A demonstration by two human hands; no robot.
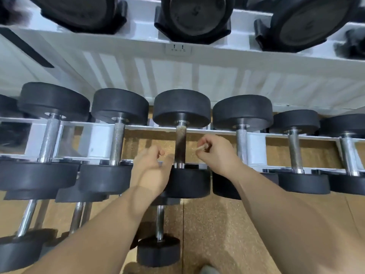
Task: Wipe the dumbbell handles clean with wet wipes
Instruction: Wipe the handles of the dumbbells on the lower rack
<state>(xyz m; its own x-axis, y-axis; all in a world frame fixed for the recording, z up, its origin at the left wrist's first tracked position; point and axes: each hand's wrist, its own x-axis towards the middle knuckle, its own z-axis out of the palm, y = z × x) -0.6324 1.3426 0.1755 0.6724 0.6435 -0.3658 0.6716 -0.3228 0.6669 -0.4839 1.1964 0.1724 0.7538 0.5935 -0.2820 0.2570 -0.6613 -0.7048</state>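
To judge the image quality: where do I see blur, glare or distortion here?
Head view: the left hand is motion-blurred, the right hand, pinching the wipe, sharper; glare sits on the far-left chrome handle; the wide lens bows the white upper shelf.

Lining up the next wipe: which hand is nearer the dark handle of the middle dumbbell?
Left. The left hand sits just left of the dark handle at its lower end, almost touching; the right hand, pinching the wipe, is right of it across a clear gap.
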